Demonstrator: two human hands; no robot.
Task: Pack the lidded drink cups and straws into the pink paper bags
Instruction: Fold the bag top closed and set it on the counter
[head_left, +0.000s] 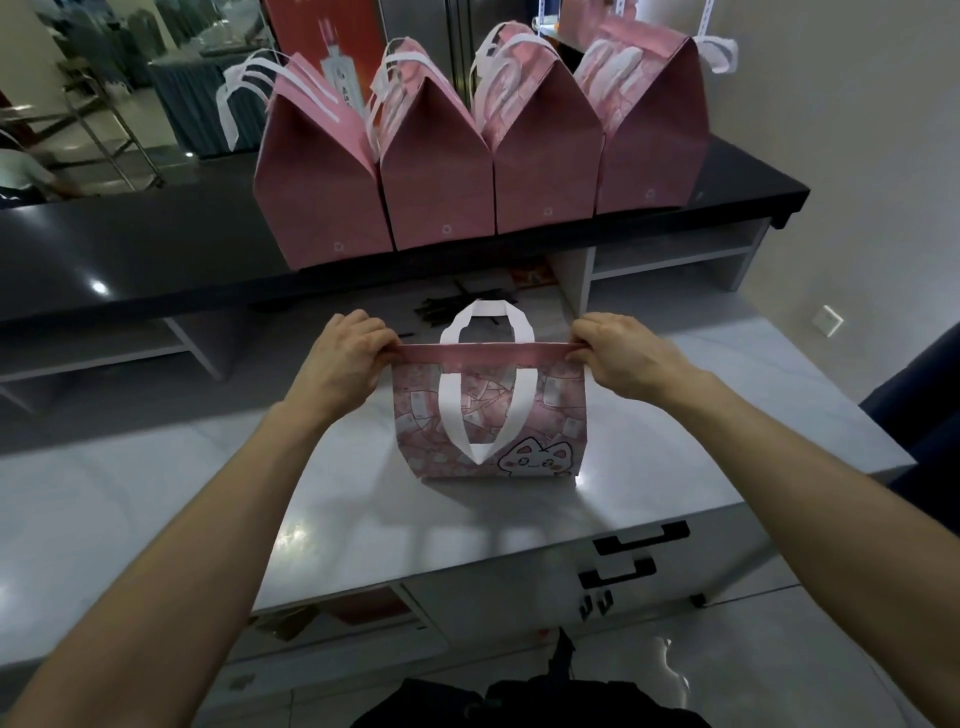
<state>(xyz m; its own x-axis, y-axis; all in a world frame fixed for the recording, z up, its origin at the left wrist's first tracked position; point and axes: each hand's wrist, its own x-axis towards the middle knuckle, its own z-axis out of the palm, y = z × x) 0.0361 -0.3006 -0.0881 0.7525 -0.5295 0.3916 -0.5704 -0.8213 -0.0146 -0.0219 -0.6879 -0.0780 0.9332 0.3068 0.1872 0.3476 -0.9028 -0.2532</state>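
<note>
1 pink bag (491, 415) upright on white counter (156, 519), printed cat face twd camera, long axis running L-R, 2 white handles: 1 flopped down front, 1 up at back. L hand (345, 358) pinches top rim at L end, R hand (621, 353) pinches R end. Behind bag, dark straws (457, 306), count unclear. Far: 4 closed pink bags (436, 192) in row on black shelf (130, 254).

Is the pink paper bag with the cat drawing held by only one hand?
No, the left hand and the right hand each pinch one end of the top edge of the pink paper bag with the cat drawing.
</note>
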